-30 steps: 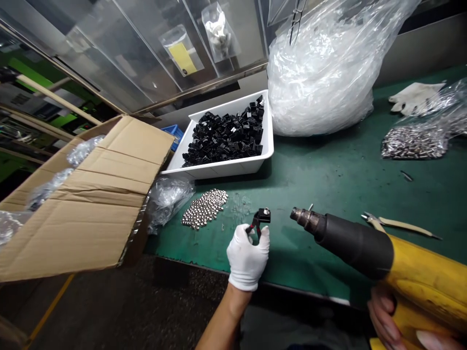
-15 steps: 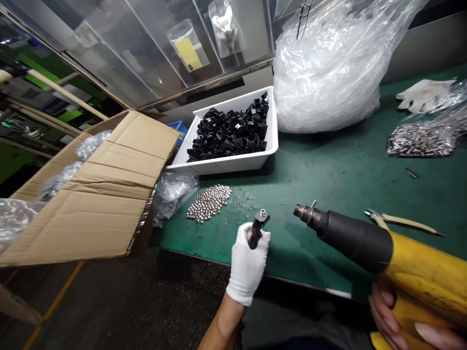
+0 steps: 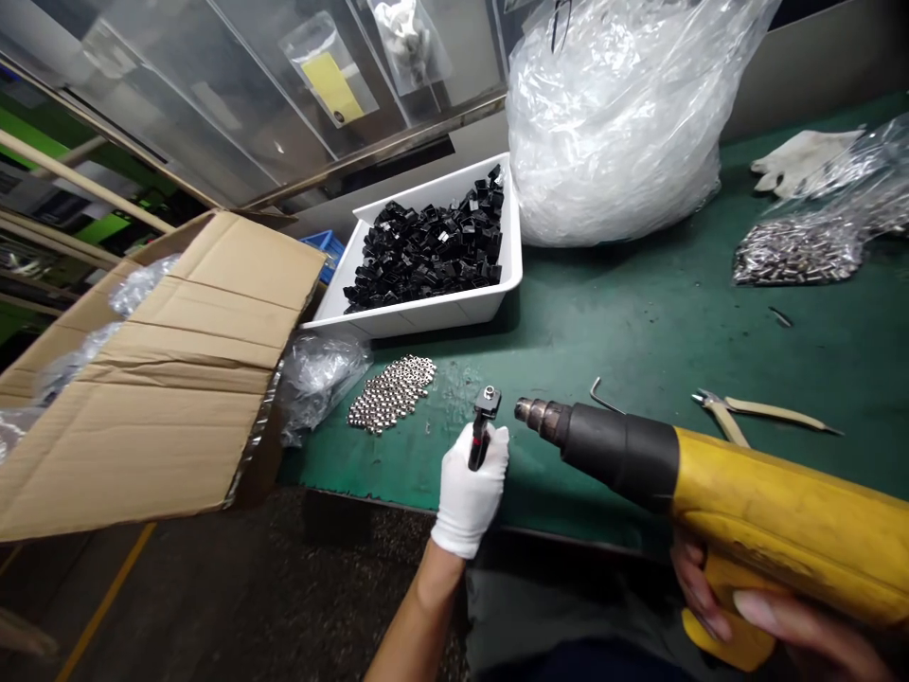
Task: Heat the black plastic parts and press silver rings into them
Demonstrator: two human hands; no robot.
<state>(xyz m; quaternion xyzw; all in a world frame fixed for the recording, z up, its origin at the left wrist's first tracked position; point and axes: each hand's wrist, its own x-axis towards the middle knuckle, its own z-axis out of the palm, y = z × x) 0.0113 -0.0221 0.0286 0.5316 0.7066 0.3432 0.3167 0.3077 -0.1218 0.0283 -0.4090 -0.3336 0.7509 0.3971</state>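
In the white-gloved left hand (image 3: 469, 497), a pair of pliers (image 3: 478, 451) with dark handles is being gripped, the fingers being closed around them. At the tip of the pliers a small black part (image 3: 487, 407) is being held out over the green table (image 3: 603, 313), and on its upper face a shiny metal ring (image 3: 490, 391) is being carried. By the bare right hand (image 3: 799, 620), which is being partly hidden by the grip, a yellow heat gun (image 3: 774, 511) is being grasped; its stepped metal nozzle (image 3: 545, 418) is being pointed at the black part — just beside it, with a narrow gap being left between the two. Whether hot air is being blown cannot be told

Farther left, a flat cluster of small metal pieces (image 3: 392, 394) is being borne by the table, next to a crumpled clear bag (image 3: 319, 379). Behind the cluster, a heap of black pieces (image 3: 433, 248) is being held by a white tray (image 3: 440, 311), and the far left is being filled by a cardboard box (image 3: 177, 369). Behind the heat gun's barrel a hex key (image 3: 603, 398) is being partly covered — to its right, cutters (image 3: 722, 417) with cream handles are being supported by the table
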